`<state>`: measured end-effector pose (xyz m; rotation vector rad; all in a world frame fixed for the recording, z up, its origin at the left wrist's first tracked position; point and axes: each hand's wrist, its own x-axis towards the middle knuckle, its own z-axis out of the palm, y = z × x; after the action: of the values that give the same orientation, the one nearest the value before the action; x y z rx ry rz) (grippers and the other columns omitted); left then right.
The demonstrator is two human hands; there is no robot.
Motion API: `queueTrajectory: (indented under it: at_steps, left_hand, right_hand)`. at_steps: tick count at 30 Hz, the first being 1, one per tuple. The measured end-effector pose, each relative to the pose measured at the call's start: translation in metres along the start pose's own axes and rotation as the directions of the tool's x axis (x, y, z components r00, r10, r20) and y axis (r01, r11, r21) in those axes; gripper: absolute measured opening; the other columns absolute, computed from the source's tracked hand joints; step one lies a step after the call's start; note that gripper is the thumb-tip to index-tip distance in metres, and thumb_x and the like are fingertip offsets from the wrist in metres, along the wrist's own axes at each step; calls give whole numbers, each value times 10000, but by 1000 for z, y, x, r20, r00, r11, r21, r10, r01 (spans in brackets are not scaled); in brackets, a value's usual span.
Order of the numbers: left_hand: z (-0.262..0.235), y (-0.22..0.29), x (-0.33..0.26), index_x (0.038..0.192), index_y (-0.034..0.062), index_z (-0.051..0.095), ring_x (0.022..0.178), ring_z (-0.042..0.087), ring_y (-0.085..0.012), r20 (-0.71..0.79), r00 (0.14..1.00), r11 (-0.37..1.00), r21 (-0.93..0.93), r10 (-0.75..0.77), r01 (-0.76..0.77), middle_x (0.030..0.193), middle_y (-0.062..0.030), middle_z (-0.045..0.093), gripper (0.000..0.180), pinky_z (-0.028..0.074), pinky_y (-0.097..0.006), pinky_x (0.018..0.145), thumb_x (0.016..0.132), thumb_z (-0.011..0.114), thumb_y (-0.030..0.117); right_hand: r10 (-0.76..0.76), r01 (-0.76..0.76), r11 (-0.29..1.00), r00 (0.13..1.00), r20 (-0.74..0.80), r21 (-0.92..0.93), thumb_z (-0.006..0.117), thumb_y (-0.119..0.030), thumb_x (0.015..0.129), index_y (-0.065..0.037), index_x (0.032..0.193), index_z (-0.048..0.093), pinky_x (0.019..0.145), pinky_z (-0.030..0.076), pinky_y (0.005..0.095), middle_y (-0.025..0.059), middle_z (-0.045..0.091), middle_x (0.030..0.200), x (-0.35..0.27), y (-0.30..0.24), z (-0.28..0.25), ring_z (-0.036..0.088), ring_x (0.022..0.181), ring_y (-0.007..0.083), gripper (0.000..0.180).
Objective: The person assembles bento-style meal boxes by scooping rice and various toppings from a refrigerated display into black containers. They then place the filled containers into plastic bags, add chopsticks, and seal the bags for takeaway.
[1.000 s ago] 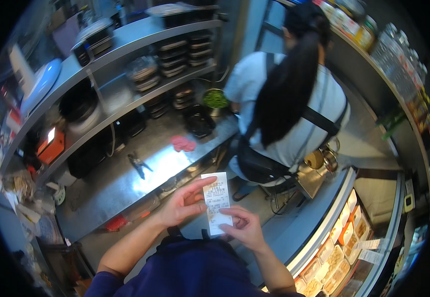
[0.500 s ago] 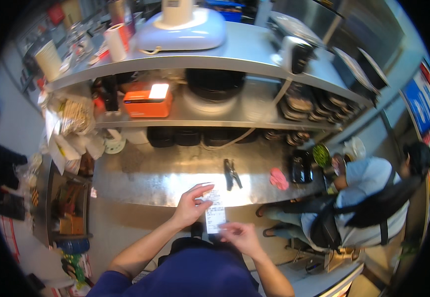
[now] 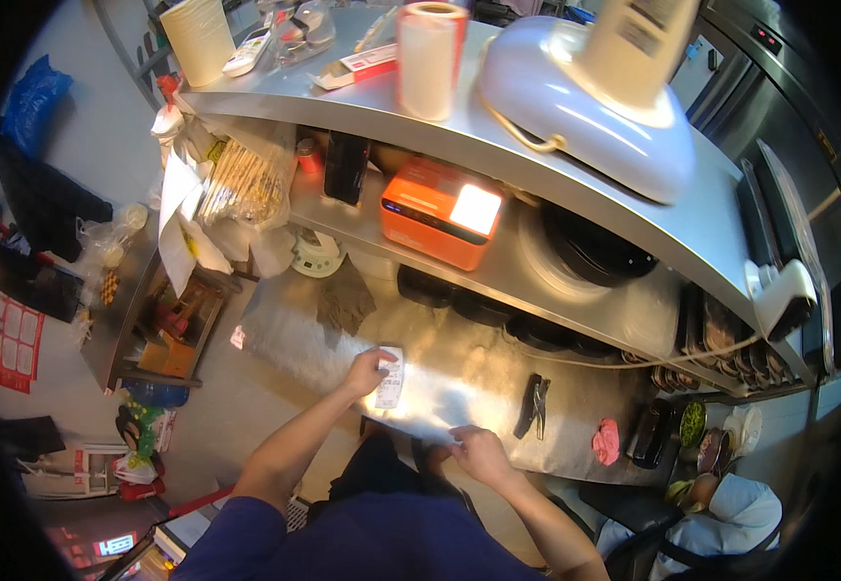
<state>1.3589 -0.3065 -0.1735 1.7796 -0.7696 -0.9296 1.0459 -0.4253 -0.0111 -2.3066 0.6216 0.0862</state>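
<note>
A narrow white printed receipt (image 3: 392,385) is pinched along its upper left side by my left hand (image 3: 366,374), over the front part of a steel counter (image 3: 295,315). My right hand (image 3: 483,455) is at the counter's front edge, apart from the receipt. Its fingers are curled and pressed together, and whatever may be between them cannot be made out. To the right of the receipt, a black plier-like tool (image 3: 534,407) lies on the counter. Farther right is a crumpled pink cloth (image 3: 605,442).
Above the counter, a shelf holds an orange box-shaped device (image 3: 443,212) with a bright white top patch. A pale blue-based machine (image 3: 590,107) stands on the top shelf. A bag of wooden sticks (image 3: 242,184) hangs at left. Another person (image 3: 730,508) is at the lower right, by a bowl of greens (image 3: 693,421).
My view has swung left. My right hand has let go of the receipt's lower end and moved apart from it. My left hand still holds the receipt.
</note>
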Motion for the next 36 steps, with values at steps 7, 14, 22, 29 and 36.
queueTrajectory:
  at_steps: [7, 14, 22, 29, 36]
  left_hand:
    - [-17, -3, 50, 1060, 62, 728, 1301, 534, -386, -145, 979, 905, 419, 141, -69, 1360, -218, 581, 291, 447, -406, 1091, 790, 655, -20]
    - [-124, -124, -22, 1040, 54, 663, 890, 655, -186, -110, 992, 996, -77, -64, 55, 1034, -92, 680, 161, 548, -318, 774, 896, 666, -18]
    - [-201, -92, -47, 1054, 61, 655, 761, 655, -123, -64, 915, 877, -318, -398, 360, 883, -41, 669, 107, 548, -270, 592, 950, 665, 36]
    - [-171, -3, -29, 1093, 42, 666, 805, 676, -138, 78, 962, 934, -231, -262, 273, 939, -59, 698, 141, 559, -266, 629, 954, 675, 59]
    - [-110, 71, -62, 1091, 18, 676, 825, 685, -146, 25, 992, 971, -207, -120, 122, 959, -67, 701, 146, 568, -265, 652, 950, 689, 57]
  right_hand:
    - [180, -170, 981, 978, -102, 96, 722, -164, 860, 6, 1063, 726, 791, 586, 425, 230, 724, 1030, 81, -33, 47, 717, 831, 380, 265]
    - [384, -378, 923, 920, -85, 78, 676, -191, 888, -16, 1137, 713, 887, 555, 468, 225, 706, 1115, 96, -37, 76, 682, 1011, 389, 307]
    - [899, -128, 437, 57, -434, 890, 621, -165, 977, 10, 933, 727, 616, 564, 329, 99, 721, 801, -12, 97, -11, 694, 662, 201, 210]
    - [881, 157, 473, -70, -468, 867, 763, -411, 910, 20, 925, 667, 525, 547, 321, 93, 673, 740, -9, 150, -212, 699, 635, 214, 442]
    - [820, 24, 558, -170, -547, 829, 742, -176, 880, 74, 868, 705, 566, 588, 368, 166, 716, 706, 12, 195, -271, 715, 585, 248, 253]
